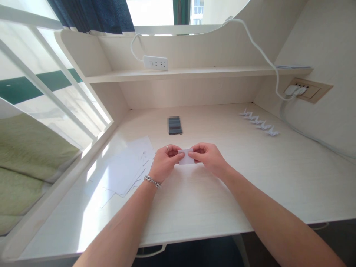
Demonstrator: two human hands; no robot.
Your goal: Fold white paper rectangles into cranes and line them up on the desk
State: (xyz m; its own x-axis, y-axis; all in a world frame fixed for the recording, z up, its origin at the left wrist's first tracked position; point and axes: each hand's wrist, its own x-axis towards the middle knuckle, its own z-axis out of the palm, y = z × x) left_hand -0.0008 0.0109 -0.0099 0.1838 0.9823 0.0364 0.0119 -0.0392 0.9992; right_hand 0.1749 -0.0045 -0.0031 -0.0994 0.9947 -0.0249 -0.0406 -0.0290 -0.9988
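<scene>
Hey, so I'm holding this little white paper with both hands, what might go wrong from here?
The small paper, pinched by the left hand and right hand, might crease or tear if pulled unevenly. The bracelet sits close to the loose sheets and could catch or shift them.

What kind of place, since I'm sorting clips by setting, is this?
Probably a study nook in a home or dormitory: a pale desk with a built-in shelf, a power strip on that shelf, and a dark blue curtain by the window.
</scene>
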